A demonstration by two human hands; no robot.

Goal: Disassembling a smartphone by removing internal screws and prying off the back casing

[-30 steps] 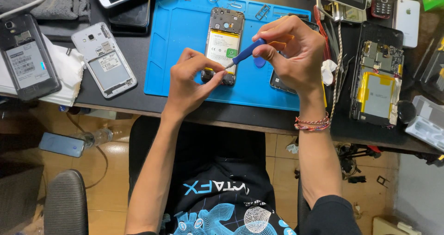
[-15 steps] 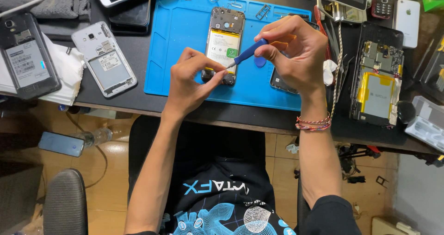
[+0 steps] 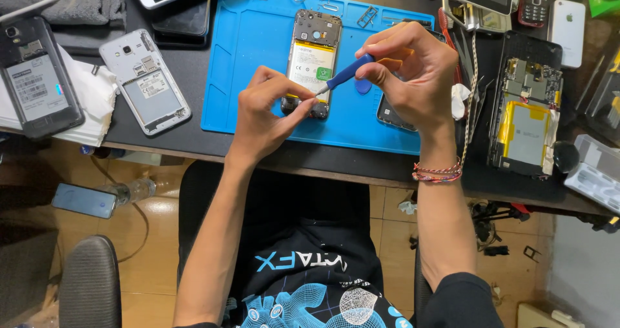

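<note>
From the head view, an opened phone with its back cover off lay upright on a blue mat near the front edge of the dark worktop. The left hand rested at the phone's lower end, its grip pinched shut with thumb and forefinger steadying the phone's bottom edge. The right hand hovered just to the right of the phone, its grip closed around a blue-handled screwdriver, whose tip slanted down and left to meet the phone's lower half, close to the left fingertips. A braided bracelet circled the right wrist. Left of the mat, a white phone shell lay open-side up, and further left a dark phone sat on a white cloth (its back was off too). To the right, well apart from the hands, a larger dismantled device showed a yellow battery. A small blue pick lay on the mat just under the right hand.
</note>
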